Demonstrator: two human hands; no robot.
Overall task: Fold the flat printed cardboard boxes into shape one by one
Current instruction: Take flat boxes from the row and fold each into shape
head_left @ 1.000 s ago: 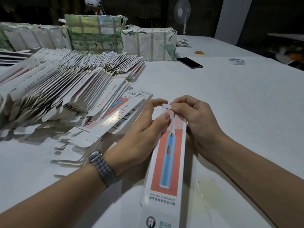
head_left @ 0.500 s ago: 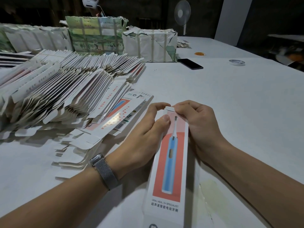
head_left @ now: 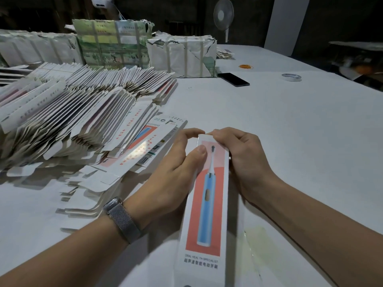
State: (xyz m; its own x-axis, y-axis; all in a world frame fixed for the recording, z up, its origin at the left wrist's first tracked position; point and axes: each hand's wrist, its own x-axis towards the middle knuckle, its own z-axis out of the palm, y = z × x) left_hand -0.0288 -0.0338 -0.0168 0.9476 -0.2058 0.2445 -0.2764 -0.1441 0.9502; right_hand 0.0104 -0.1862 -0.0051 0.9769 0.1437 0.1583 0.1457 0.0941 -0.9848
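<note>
A long white box (head_left: 207, 214) printed with a blue toothbrush on a red panel lies lengthwise in front of me, its far end between my hands. My left hand (head_left: 176, 168) grips the box's left side, thumb pressed on the top face, forefinger curled over the far end. My right hand (head_left: 242, 160) holds the right side, its fingers curled onto the far end flap. A big fanned heap of flat printed boxes (head_left: 68, 125) covers the table's left half, the nearest one (head_left: 145, 150) face up beside my left hand.
Wrapped bundles (head_left: 182, 56) and a green printed bundle (head_left: 112, 46) stand at the back. A black phone (head_left: 233, 79), a tape roll (head_left: 291, 77) and orange rubber bands (head_left: 245, 66) lie on the white table (head_left: 290, 131) at the far right. A fan (head_left: 223, 15) stands behind.
The box has slid slightly towards me and its far end flap has been pressed down flatter; both hands stay at that end, fingers closing over it.
</note>
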